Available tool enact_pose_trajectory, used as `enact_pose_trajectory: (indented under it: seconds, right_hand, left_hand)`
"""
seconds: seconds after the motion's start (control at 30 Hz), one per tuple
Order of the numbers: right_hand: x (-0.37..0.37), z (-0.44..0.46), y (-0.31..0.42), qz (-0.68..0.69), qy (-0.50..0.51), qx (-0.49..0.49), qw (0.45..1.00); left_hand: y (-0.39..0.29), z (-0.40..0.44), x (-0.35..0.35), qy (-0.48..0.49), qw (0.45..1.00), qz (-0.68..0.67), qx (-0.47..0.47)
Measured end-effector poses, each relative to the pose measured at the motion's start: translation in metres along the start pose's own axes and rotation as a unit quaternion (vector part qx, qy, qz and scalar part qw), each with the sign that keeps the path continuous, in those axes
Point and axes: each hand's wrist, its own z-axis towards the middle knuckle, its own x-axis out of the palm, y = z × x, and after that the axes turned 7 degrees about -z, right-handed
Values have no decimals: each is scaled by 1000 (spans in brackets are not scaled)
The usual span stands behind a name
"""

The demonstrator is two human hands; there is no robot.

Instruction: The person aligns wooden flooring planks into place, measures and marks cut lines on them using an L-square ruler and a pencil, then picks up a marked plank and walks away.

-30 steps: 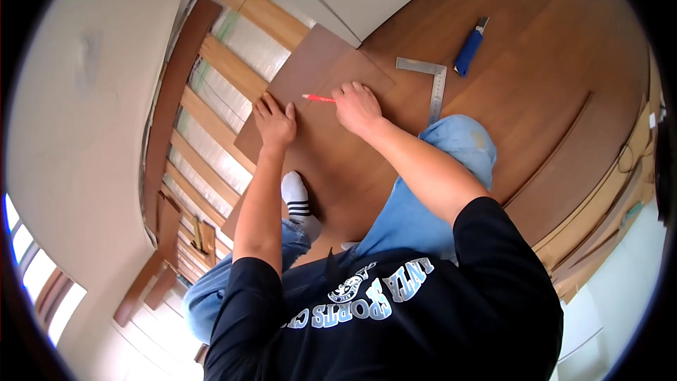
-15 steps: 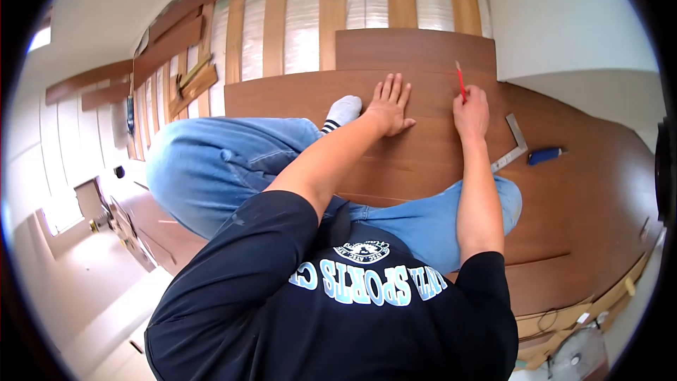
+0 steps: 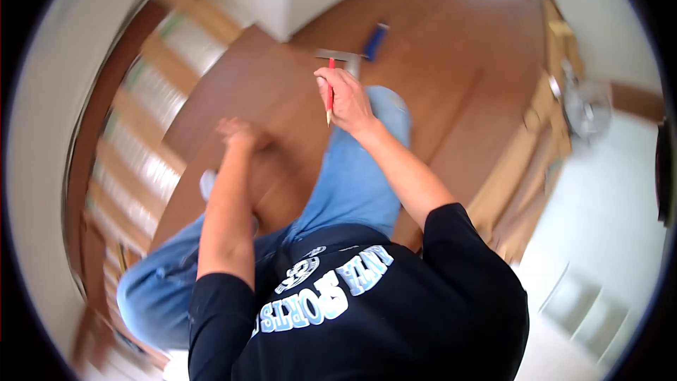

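Note:
My right hand point(image 3: 347, 99) is closed around a red pencil point(image 3: 330, 83), whose sharpened tip points back towards my body. Just beyond that hand lies a metal carpenter's square point(image 3: 331, 54) on the brown floorboards, partly covered by the fingers. A blue-handled tool point(image 3: 374, 42) rests beside the square. My left hand point(image 3: 238, 130) is over the brown boards point(image 3: 233, 88) on the left, near my foot; motion smears its fingers, so I cannot tell whether it touches the wood.
Wooden battens point(image 3: 169, 63) with shiny sheeting between them run along the left. A white wall corner point(image 3: 285, 0) stands ahead. To the right are long wooden strips point(image 3: 518, 162) and a fan point(image 3: 587, 109).
My view has swung to the right. The right hand has come to the square, with the pencil turned tip towards me. My left hand, flat on the board before, is now blurred by motion.

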Motion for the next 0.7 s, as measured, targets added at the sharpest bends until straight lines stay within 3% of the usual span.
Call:
enact_pose_trajectory:
  seconds: [0.07, 0.1, 0.2, 0.3, 0.4, 0.47, 0.53, 0.6, 0.63, 0.67, 0.7]
  right_hand:
    - [-53, -30, -25, -29, -32, 61, 997]
    - [-75, -56, -49, -37, -63, 143, 987]
    - [-119, -164, -140, -90, -114, 354, 924]
    - [-143, -317, -230, -172, -99, 562, 803]
    - [-162, -394, -224, -199, -40, 729, 654]
    - [-154, -417, -209, -190, -55, 746, 636]
    - [-137, -434, -206, -181, -68, 755, 626]
    - [-94, -438, -227, -201, -141, 723, 646]
    - [-90, -431, -229, -188, -118, 701, 678]
    - [-89, -431, -234, -177, -114, 720, 661]
    - [-77, -423, -229, -168, -102, 737, 647]
  left_hand:
    - [-1, 8, -5, -21, 999, 37, 4]
    - [-8, -24, -29, -7, 998, 57, 34]
    - [3, 4, -40, 36, 993, 66, 95]
    - [23, 9, -58, 21, 992, 24, 122]
    - [93, 75, -71, -23, 947, -236, 216]
    - [141, 84, -107, -44, 912, -343, 222]
    - [233, 121, -155, -184, 921, -243, 244]
    - [258, 24, -228, -213, 947, -156, 181]
    - [301, 18, -249, -269, 931, -107, 223]
    - [303, -40, -244, -422, 885, -113, 161]
    - [342, -66, -263, -405, 899, -93, 137]
